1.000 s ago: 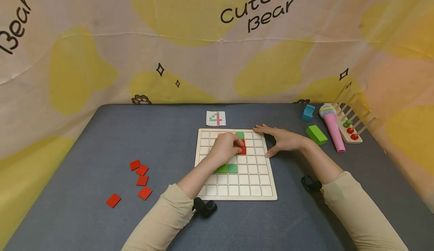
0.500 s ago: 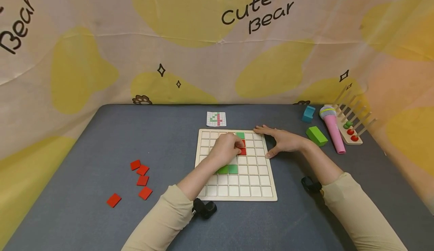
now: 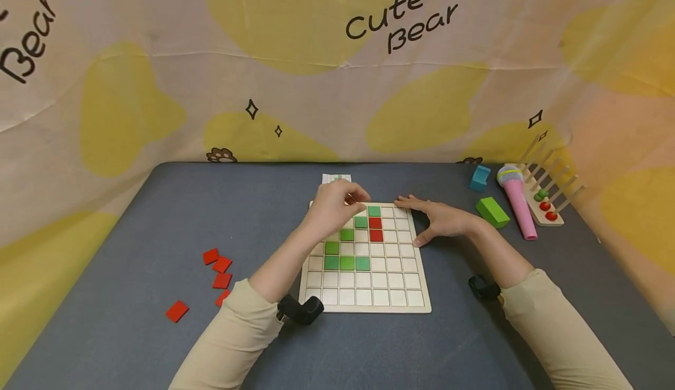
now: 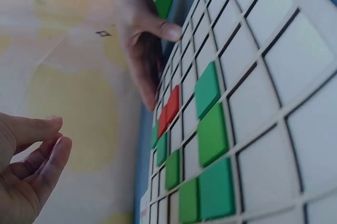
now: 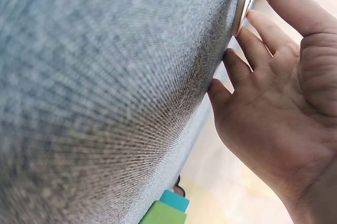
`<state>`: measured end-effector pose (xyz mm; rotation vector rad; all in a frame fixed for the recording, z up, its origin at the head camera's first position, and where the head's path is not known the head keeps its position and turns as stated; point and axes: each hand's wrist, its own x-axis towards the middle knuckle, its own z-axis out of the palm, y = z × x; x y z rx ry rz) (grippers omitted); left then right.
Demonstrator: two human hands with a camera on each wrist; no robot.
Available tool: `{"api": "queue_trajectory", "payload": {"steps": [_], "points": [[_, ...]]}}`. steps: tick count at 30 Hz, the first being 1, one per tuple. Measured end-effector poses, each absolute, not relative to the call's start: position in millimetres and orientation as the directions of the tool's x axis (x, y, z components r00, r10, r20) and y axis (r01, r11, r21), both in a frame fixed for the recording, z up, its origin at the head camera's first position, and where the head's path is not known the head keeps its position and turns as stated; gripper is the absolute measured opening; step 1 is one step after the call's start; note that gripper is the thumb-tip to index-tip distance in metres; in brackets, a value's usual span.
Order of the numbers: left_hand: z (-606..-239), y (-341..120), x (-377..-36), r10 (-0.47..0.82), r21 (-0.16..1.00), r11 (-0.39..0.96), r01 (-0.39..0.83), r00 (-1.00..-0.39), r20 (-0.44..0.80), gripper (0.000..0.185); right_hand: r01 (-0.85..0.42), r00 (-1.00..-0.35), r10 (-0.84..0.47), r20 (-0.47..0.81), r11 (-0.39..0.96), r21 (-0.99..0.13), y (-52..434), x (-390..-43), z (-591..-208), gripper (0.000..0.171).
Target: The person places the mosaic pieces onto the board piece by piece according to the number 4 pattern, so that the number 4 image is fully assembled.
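My left hand [image 3: 333,207] is raised over the upper left of a white grid board [image 3: 396,280] with a wooden rim. In the left wrist view its fingers [image 4: 46,163] are loosely bent and nothing shows between them. Several green tiles [image 3: 347,263] and two red tiles [image 3: 375,229] sit in the board's squares. My right hand [image 3: 445,217] rests at the board's upper right corner, fingers spread, with the thumb against the right edge. Part of a small pattern card [image 3: 336,177] shows behind my left hand, which covers the rest.
Several loose red tiles [image 3: 221,280] lie on the dark table left of the board, one partly behind my left sleeve. At the right are a green block [image 3: 493,211], a blue block [image 3: 479,177], a pink toy microphone [image 3: 519,205] and a peg stand [image 3: 552,219] with beads.
My left hand has let go of a red tile, now lying in its square, and has lifted up and left off the board. My right hand has stayed put.
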<state>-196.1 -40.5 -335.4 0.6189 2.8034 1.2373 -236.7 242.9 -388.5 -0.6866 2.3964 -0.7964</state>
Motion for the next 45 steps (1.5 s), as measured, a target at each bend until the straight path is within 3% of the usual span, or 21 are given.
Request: {"api": "queue_trajectory", "payload": {"steps": [8, 18, 29, 45], "points": [[-320.7, -84.3, -199.0, 0.264, 0.735, 0.610, 0.296, -0.951, 0.164, 0.015, -0.313, -0.736, -0.608, -0.298, 0.696, -0.646, 244.0, -236.4, -389.8, 0.102], [-321.2, -156.6, -196.0, 0.224, 0.684, 0.698, 0.213, -0.972, 0.075, 0.022, -0.326, -0.732, -0.616, -0.291, 0.692, -0.644, 244.1, -237.5, -390.7, 0.101], [-334.3, -234.0, -182.3, 0.311, 0.606, 0.770, 0.199, -0.947, -0.085, 0.026, -0.310, -0.731, -0.611, -0.303, 0.694, -0.650, 245.1, -238.3, -392.8, 0.104], [-363.8, -315.0, -168.7, 0.446, 0.647, 0.741, 0.180, -0.853, -0.272, 0.040, -0.306, -0.732, -0.608, -0.306, 0.695, -0.651, 244.3, -238.5, -392.0, 0.104]]}}
